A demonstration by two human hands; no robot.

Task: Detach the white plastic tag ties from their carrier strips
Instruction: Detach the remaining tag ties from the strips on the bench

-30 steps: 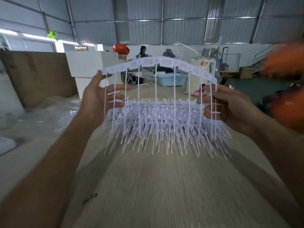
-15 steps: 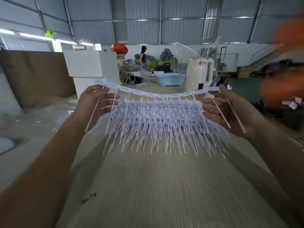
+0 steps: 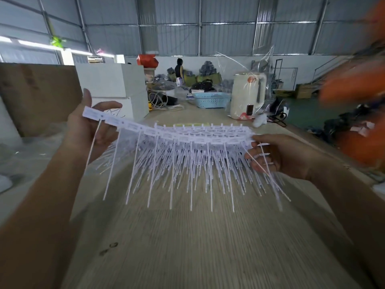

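The ties [image 3: 179,163] I hold look like thin white plastic, smooth and faintly glossy, their strip [image 3: 166,132] flat and matt. The table [image 3: 187,236] at the bottom of the frame is pale wood with fine straight grain, matt. At upper right, the kettle [image 3: 246,94] is cream glossy plastic; beside it the basket [image 3: 210,100] is blue perforated plastic. The wall [image 3: 208,24] across the top is ribbed grey metal.

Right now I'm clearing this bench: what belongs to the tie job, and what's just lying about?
Job: carrier strip; tag ties; left hand; right hand.
Lying about: white kettle; blue basket; white boxes.
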